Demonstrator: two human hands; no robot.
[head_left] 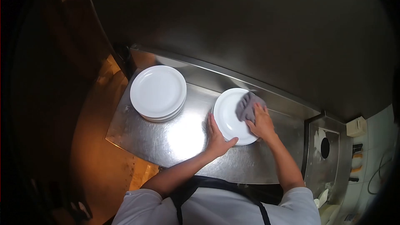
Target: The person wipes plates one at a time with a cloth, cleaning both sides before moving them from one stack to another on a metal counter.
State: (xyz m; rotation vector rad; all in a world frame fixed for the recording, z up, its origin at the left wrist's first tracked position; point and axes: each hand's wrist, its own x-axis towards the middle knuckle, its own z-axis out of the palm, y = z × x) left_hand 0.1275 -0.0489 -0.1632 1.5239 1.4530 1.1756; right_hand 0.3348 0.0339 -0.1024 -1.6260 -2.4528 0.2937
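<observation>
A white round plate [228, 114] lies on top of a short stack on the steel counter, in the middle of the head view. My left hand [217, 141] grips its near left edge, with the thumb at the front rim and the fingers along the side. My right hand [262, 123] presses a folded grey cloth [246, 107] against the plate's right side. The cloth covers part of the rim there. Left of this stands a second stack of white plates [158, 91], several high, touched by neither hand.
The steel counter [196, 158] has a raised back edge against a dark panel [250, 29]. At the right is a steel basin unit [327, 146] with a dark round opening. Knives with dark and yellow handles [356, 162] hang on the tiled wall, below a white box [356, 126].
</observation>
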